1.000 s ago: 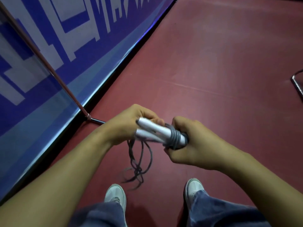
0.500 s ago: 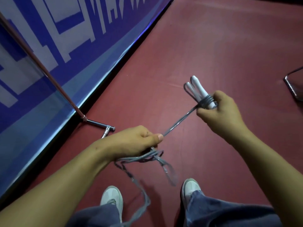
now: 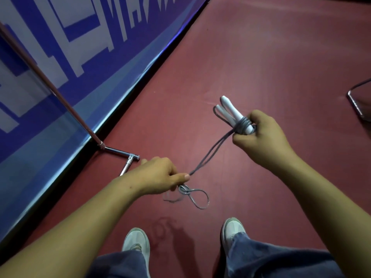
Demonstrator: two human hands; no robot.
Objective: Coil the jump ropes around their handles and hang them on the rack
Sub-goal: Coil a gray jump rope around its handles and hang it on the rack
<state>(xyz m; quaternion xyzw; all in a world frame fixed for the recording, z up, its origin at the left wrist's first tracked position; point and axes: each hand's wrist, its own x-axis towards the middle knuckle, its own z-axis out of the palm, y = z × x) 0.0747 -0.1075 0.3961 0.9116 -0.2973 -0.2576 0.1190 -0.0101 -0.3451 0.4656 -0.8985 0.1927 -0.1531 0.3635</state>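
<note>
While the handles are gripped by the right hand, the rope is stretched down-left to the pinching left hand.

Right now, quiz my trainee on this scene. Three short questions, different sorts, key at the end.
1. True or false: the right hand grips two white plastic handles.
2. The grey jump-rope cord ends in a loose loop hanging below: A) the left hand B) the right hand C) the handles.
3. How many cord strands run between the hands?
Key: 1 true; 2 A; 3 two.
</note>
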